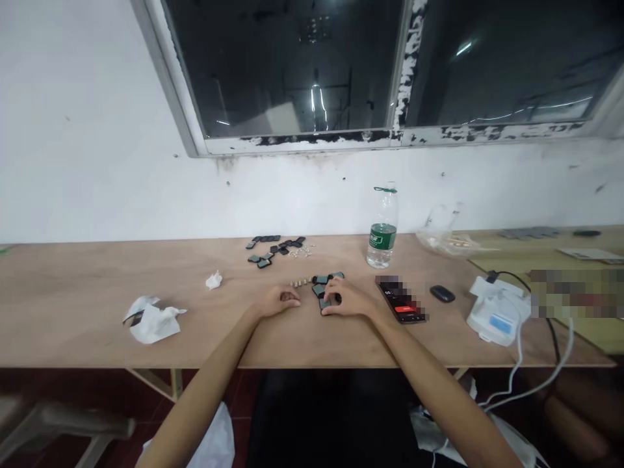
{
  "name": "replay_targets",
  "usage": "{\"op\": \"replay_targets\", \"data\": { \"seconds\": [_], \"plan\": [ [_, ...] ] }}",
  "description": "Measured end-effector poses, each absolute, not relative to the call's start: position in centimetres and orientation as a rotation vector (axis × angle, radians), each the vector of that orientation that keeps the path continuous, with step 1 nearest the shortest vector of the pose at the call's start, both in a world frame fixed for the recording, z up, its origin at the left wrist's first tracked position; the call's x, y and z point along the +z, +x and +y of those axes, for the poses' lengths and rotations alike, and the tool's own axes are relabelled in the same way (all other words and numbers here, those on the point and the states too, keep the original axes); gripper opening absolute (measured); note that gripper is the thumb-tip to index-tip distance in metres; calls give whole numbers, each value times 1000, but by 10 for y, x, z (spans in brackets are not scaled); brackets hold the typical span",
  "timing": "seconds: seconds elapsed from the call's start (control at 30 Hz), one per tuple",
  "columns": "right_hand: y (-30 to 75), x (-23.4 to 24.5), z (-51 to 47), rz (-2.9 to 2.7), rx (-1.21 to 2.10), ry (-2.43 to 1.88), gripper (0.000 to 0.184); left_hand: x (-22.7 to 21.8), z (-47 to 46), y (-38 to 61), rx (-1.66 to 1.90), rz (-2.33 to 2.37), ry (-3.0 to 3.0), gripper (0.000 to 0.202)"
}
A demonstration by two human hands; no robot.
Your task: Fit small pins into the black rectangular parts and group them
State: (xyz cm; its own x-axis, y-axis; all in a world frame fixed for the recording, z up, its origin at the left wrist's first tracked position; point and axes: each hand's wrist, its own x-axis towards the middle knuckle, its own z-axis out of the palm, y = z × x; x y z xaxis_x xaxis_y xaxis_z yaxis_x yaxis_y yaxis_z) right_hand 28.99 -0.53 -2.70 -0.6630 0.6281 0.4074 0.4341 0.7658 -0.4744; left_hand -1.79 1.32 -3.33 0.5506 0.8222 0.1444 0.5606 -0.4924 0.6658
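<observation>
My left hand [276,301] rests on the wooden table, its fingers curled and the thumb and index tips close together. Whatever those tips hold, if anything, is too small to make out. Just beyond it runs a short row of small beige pieces [301,283]. My right hand [351,300] arches over a cluster of flat dark pieces with grey-green faces [320,280]. Its thumb and index finger are at the two ends of the nearest dark rectangular piece [323,303]. Part of the cluster is hidden behind that hand.
Farther back lie more dark pieces [264,262] and scattered white bits [302,251]. A water bottle [381,237], a phone [400,300], a mouse [442,294] and a white device with cables [497,315] stand at right. Crumpled tissues [155,324] lie at left on the table [73,299].
</observation>
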Motion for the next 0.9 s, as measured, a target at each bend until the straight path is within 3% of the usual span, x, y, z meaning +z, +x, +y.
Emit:
{"op": "replay_targets", "data": {
  "seconds": [0.17,0.27,0.43,0.9],
  "plan": [
    [296,-19,1,-2238,430,-905,26,-34,6,-10,690,1172,2270,47],
    [317,-13,7,-2063,447,-1074,34,-28,4,-10,737,1149,2295,47],
    [349,-15,3,-2149,690,-1283,33,-24,8,-18,865,1250,2235,54],
    [353,-34,3,-2112,748,-1288,36,-23,9,-29,476,984,2240,58]
  ]
}}
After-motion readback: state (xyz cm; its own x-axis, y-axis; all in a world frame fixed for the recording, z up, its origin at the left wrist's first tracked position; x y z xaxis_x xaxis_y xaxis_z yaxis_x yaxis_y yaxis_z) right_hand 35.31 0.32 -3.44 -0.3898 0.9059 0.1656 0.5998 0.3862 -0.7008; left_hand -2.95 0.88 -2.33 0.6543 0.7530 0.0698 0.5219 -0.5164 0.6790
